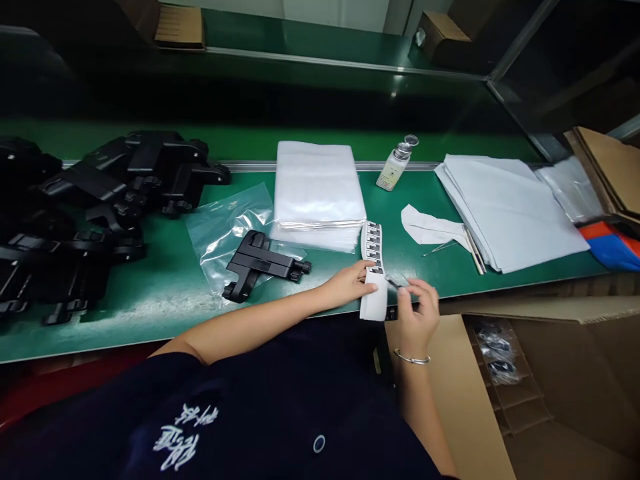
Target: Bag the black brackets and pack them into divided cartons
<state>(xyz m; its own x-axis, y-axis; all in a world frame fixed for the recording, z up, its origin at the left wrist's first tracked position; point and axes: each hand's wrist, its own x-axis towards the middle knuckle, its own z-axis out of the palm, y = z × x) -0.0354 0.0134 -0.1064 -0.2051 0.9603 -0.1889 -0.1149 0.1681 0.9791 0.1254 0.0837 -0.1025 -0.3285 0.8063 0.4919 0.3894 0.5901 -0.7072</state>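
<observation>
My left hand (350, 287) is closed on a strip of labels (373, 247), thumb and fingers pinching it near its middle. Small black-and-white printed labels run up the strip's far part, and its near end is plain white backing. Close to the strip's right side, my right hand (419, 310) is closed on slim tweezers (393, 283), whose tips point at the strip's edge. Whether a label sits in the tips is too small to tell. Left of my hands, a black plastic clamp bracket (263, 263) lies on a clear plastic bag (213, 230).
Behind the strip lies a stack of white sleeves (320, 183). A small bottle (394, 167) stands farther back. White sheets (510, 207) and a paper scrap (430, 227) lie right. Black brackets (125, 173) crowd the left. An open carton (565, 373) sits below the table's right edge.
</observation>
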